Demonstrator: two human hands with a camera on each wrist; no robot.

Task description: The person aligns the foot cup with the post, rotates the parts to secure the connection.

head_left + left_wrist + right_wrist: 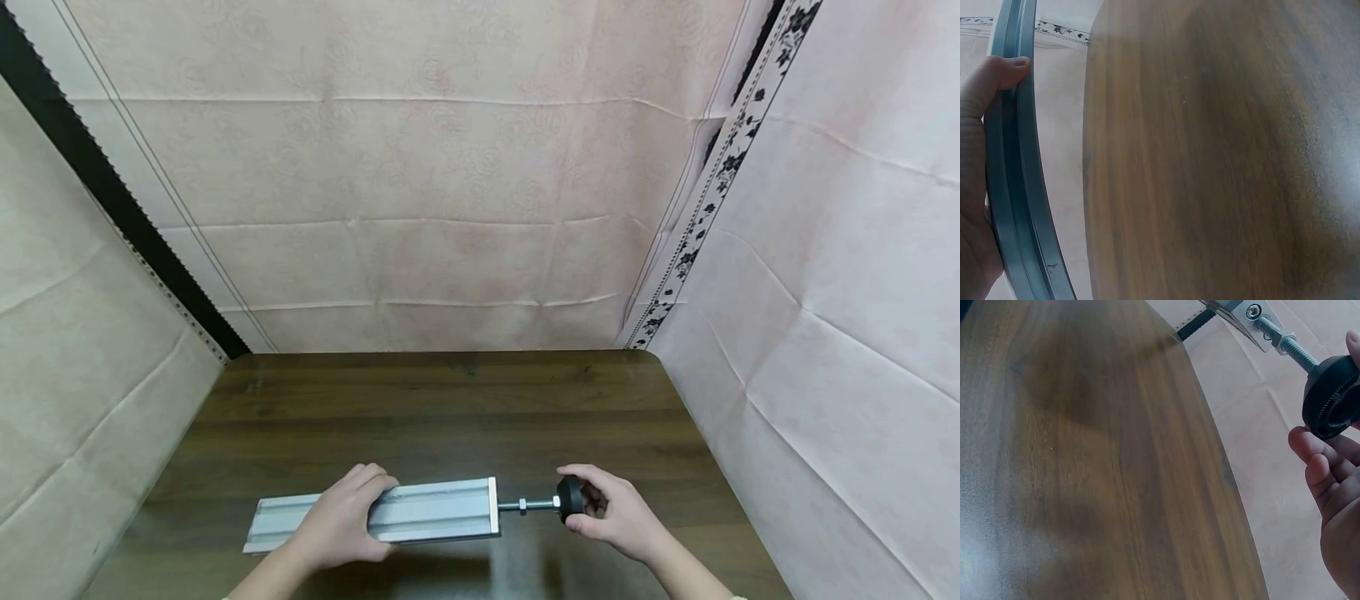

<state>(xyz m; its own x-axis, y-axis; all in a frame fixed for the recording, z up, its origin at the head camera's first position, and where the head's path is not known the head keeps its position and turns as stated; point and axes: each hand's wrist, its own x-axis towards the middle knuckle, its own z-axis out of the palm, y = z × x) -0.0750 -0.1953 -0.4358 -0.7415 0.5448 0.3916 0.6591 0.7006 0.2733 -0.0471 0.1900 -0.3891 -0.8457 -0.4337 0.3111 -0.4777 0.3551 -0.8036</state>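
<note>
My left hand (pixel 347 518) grips a silver aluminium profile (pixel 438 510) around its middle, holding it roughly level above the table. In the left wrist view the thumb lies along the grooved side of the profile (pixel 1019 181). From an end plate (pixel 1266 322) on the profile's right end sticks out a threaded rod (pixel 1297 353) with a nut on it. A round black levelling foot (pixel 570 499) sits at the rod's outer end. My right hand (pixel 611 512) pinches this foot by its rim between thumb and fingers; its hollow underside shows in the right wrist view.
Beneath both hands lies a brown wood-grain table (pixel 450 417) with rounded far corners. Pale patterned cloth (pixel 450 208) hangs behind it, and more cloth panels (pixel 840 292) stand along the left and right sides.
</note>
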